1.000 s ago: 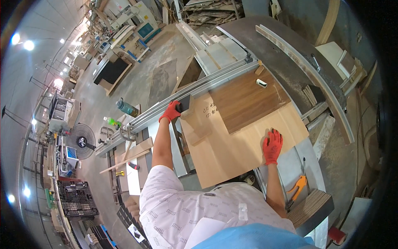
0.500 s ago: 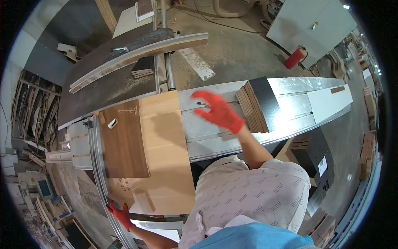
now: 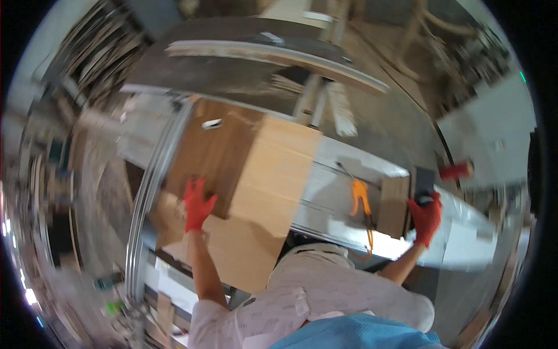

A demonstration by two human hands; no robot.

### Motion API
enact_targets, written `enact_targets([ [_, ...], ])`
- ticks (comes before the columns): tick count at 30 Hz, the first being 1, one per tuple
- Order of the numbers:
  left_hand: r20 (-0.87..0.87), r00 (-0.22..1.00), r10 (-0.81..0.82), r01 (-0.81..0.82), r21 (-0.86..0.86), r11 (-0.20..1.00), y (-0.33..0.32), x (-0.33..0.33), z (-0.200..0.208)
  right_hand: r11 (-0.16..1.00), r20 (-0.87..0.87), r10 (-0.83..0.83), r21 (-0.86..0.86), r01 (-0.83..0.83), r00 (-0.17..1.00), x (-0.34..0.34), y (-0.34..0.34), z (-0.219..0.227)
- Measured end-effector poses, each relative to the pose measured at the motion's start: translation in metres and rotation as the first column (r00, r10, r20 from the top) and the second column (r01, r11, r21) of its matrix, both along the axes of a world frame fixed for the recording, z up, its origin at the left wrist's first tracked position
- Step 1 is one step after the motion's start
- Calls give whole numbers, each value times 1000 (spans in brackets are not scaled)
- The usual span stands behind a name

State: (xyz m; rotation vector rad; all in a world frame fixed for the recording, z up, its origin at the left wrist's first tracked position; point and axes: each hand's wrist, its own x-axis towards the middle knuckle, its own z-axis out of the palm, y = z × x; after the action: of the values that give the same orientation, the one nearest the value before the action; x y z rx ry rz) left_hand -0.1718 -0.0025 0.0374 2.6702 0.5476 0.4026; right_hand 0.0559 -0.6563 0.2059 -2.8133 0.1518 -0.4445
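Brown board (image 3: 218, 151) under our left hand (image 3: 199, 206), left of centre

We see the brown board lying on a pale sheet (image 3: 279, 168). Our left hand, in a red glove, is over the board's lower part with its fingers spread wide; we cannot tell whether it touches the surface. A small white thing (image 3: 212, 124) lies near the board's upper end. Toward the right of the frame, our right hand (image 3: 427, 221), also gloved in red, is at the dark-faced stack of boards (image 3: 394, 203); blur keeps us from telling whether its fingers close on anything. Between sheet and stack, an orange tool (image 3: 360, 198) lies on the metal desk (image 3: 322, 180). Metal rails (image 3: 157, 174) run along the sheet's left side.
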Motion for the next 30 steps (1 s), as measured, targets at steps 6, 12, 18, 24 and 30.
enact_targets([
  [6,57,994,99,-89,-148,985,10,81,-23,628,15,554,649,-430,833,70,127,20],
  [12,324,884,336,-310,-130,942,52,181,-56,382,-152,791,879,-284,593,170,342,-115],
  [18,284,856,432,-419,-109,901,71,212,-49,289,-133,785,942,-168,605,244,581,-214],
  [24,347,845,406,-394,-109,913,72,224,-44,346,-87,789,880,-324,608,296,714,-270],
  [30,262,832,488,-489,-67,870,68,244,-31,479,-186,848,668,-569,496,302,735,-298],
])
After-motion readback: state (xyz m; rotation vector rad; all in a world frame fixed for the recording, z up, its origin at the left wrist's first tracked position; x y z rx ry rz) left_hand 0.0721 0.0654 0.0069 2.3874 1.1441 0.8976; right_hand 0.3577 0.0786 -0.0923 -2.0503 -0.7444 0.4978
